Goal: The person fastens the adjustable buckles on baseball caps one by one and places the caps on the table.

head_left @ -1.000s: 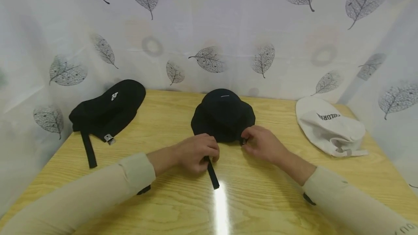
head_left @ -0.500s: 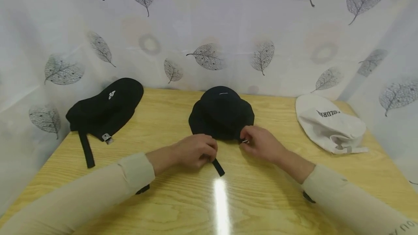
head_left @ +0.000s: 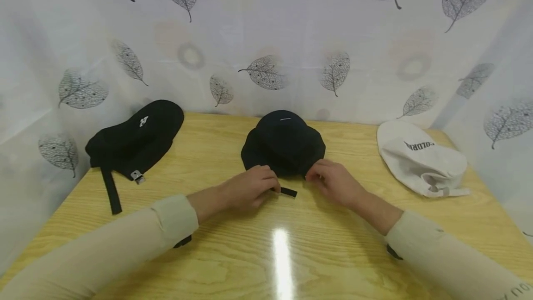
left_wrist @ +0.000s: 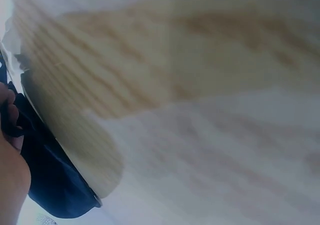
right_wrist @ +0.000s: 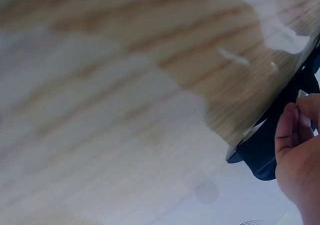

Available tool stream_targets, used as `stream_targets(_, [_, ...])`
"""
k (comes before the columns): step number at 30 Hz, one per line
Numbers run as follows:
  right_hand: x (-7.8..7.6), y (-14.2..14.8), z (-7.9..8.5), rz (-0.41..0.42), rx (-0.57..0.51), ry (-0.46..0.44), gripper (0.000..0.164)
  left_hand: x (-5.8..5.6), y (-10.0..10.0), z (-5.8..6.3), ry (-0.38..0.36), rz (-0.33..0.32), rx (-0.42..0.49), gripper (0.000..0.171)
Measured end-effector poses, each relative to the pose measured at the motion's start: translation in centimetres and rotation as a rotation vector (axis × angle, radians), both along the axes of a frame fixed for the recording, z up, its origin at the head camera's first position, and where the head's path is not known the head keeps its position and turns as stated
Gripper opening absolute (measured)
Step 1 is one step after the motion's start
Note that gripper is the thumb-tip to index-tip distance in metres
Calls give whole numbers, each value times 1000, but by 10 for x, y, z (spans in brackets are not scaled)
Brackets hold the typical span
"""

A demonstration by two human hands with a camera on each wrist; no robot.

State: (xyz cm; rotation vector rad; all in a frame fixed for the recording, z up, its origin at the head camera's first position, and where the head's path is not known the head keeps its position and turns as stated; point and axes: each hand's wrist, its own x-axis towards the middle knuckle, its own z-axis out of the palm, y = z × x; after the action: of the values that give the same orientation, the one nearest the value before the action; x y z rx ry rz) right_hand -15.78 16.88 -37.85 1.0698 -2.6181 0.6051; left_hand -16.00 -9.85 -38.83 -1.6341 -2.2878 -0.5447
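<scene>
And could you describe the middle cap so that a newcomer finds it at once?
Find the wooden table before the leaf-printed curtain. Midway along its far side lies a dark cap, with the left hand and right hand at its near edge. Unlike the black cap with the white emblem and the white lettered cap, it bears a short pale line.

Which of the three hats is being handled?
The middle hat: the left hand holds its strap, the right hand its near edge. The left hat and white hat lie untouched.
</scene>
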Motion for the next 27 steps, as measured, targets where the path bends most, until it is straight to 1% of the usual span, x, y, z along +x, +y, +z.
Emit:
stream_targets(6, [0, 0, -1, -15, -5, 41, 22, 0, 0, 2, 92, 10, 87, 11])
stream_targets(12, [1, 1, 1, -17, 2, 74, 22, -3, 0, 2, 162, 28, 144, 11])
stream_targets(20, [2, 0, 4, -3, 5, 123, 23, -3, 0, 5, 216, 44, 146, 6])
stream_targets(24, [1, 1, 3, 38, 6, 213, 23, -2, 2, 6, 247, 41, 141, 4])
stream_targets(27, [1, 1, 2, 60, 15, 269, 23, -1, 3, 6, 255, 44, 142, 4])
